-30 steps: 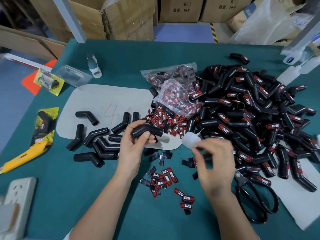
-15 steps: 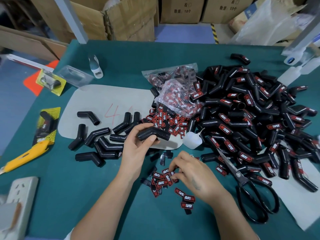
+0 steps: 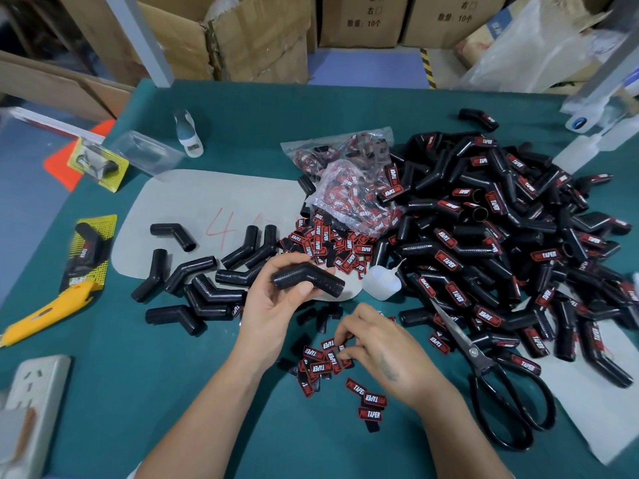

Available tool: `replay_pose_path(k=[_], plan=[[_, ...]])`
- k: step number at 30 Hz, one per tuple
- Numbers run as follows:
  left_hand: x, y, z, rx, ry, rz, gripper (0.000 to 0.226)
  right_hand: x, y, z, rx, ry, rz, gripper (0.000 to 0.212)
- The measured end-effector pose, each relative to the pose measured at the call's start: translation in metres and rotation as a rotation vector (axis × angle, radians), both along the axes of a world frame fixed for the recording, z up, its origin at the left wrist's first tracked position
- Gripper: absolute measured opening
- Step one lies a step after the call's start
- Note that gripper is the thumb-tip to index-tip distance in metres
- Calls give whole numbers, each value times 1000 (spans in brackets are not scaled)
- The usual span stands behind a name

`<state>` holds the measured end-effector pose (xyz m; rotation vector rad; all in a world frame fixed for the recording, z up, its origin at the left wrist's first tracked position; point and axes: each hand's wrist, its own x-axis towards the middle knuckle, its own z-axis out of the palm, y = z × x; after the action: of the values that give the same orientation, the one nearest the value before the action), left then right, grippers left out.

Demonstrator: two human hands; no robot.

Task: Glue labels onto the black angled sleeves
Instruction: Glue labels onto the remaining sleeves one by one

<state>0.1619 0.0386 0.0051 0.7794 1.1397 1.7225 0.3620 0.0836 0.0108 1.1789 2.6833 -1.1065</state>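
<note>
Here, the head view:
- Left hand [image 3: 276,305] grips a bare sleeve [image 3: 307,281] above the near-centre table.
- Right hand [image 3: 377,344] curls fingertips onto the loose labels [image 3: 321,357] — several overlap, so two might lift together.
- Glue bottle [image 3: 380,281] sits just right of the sleeve — any wet glue there could smear.

We see even, soft overhead light, moderately bright; green table [image 3: 179,392] reads clearly. Faint shadows sit under left hand [image 3: 276,305] and right hand [image 3: 383,347]. Mild sheen shows on pile of black sleeves [image 3: 511,243] and clear plastic bag [image 3: 349,198]. Wide-angle bending is strong at edges; far boxes lean. We note softness near right edge; centre is sharp.
</note>
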Motion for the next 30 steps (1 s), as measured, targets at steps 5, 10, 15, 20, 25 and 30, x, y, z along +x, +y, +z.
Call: replay_pose_path(k=[5,10,15,20,25,30], plan=[[1,1,5,14,-32,-25,30,2,1,-5,15,20,9,17],[-1,2,4,-6,-45,-21,31,4,1,-9,64,24,19,20],[-3,2,3,-18,-30,-17,35,11,5,-2,-84,172,6,18],[-3,3,1,-19,-31,-7,32,8,3,11,-320,447,-138,21],[-4,2,-1,-18,-8,-21,30,0,-1,14,-458,512,-214,21],[-4,3,-4,-27,-9,-21,31,-1,-1,6,-163,215,-113,22]])
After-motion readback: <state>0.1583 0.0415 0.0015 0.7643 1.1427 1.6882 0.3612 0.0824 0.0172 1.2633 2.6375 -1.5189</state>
